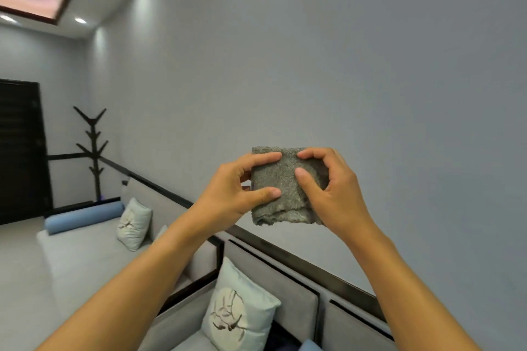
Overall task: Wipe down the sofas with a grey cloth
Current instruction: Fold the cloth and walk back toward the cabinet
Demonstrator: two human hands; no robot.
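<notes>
A folded grey cloth (285, 202) is held up in front of the wall at chest height. My left hand (236, 188) pinches its left edge between thumb and fingers. My right hand (330, 188) pinches its right part, thumb on the front and fingers curled over the top. Below and to the left runs a grey sofa (85, 245) with a dark wooden frame. A second grey sofa (288, 291) stands right below my arms.
A pale cushion (236, 308) with a branch print leans on the near sofa, a similar cushion (134, 222) on the far one. A blue bolster (82, 218) lies at the far end. A dark coat stand (94, 151) and a dark door (20, 151) are beyond.
</notes>
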